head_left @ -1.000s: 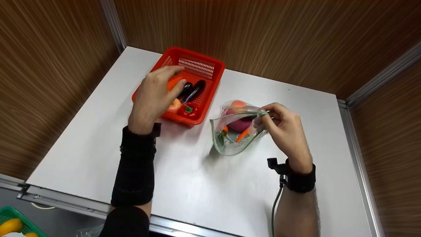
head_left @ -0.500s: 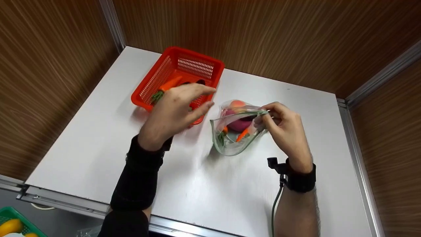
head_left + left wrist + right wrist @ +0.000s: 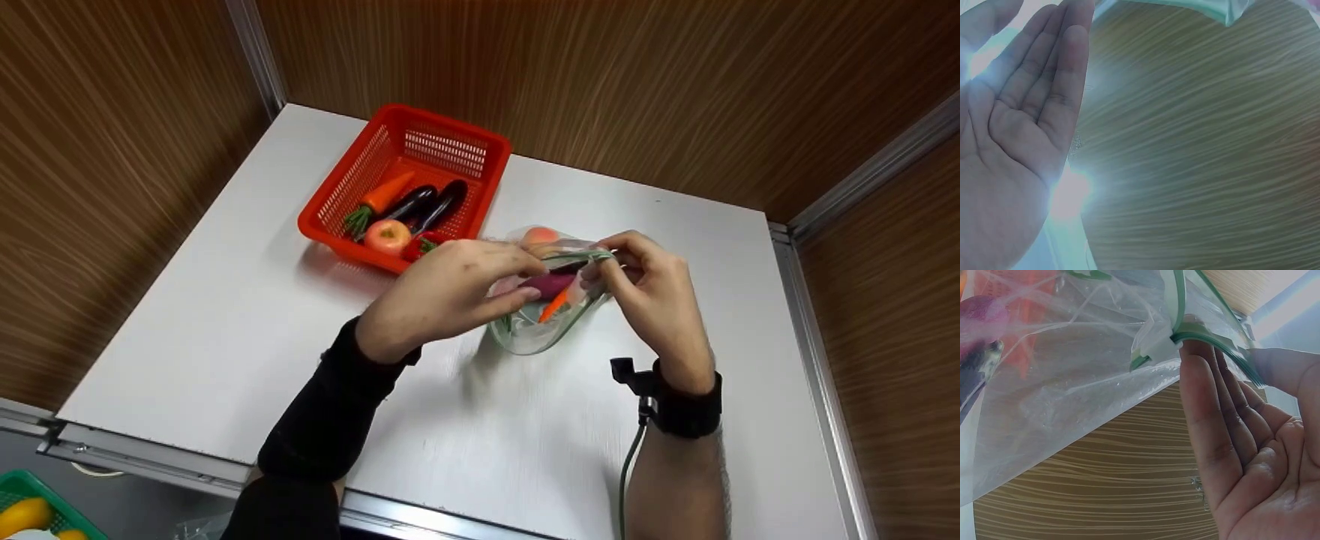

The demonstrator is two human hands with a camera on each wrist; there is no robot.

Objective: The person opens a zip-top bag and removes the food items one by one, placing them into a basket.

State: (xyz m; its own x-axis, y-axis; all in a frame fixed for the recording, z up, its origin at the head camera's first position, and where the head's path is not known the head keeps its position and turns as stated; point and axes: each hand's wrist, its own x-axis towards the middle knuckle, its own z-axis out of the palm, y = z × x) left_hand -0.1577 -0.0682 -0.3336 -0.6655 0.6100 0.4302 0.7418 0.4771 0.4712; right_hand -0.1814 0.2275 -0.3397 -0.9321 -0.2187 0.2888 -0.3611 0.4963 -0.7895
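A clear zip bag [image 3: 529, 343] with a green-edged mouth stands gaping on the white table. Inside it show a round orange-pink fruit [image 3: 538, 236], a purple vegetable [image 3: 551, 285] and an orange carrot [image 3: 553, 307]. My right hand [image 3: 654, 292] pinches the right end of the bag's mouth between thumb and fingers, as the right wrist view confirms on the green zip strip [image 3: 1221, 349]. At the left side of the mouth is my left hand [image 3: 454, 292], thumb apart from nearly straight fingers [image 3: 1064, 84], nothing held in it. It covers part of the bag's left rim.
A red basket [image 3: 319, 217] behind and left holds a carrot [image 3: 386, 193], two eggplants [image 3: 448, 202], an apple [image 3: 388, 237] and a red bell pepper [image 3: 422, 246]. Wood-grain panels [image 3: 562, 90] wall the table. A green basket [image 3: 56, 491] with yellow produce sits below, bottom left.
My left hand has moved from over the red basket rightward and toward me to the bag's left rim, uncovering the basket's vegetables. The right hand keeps its grip on the bag.
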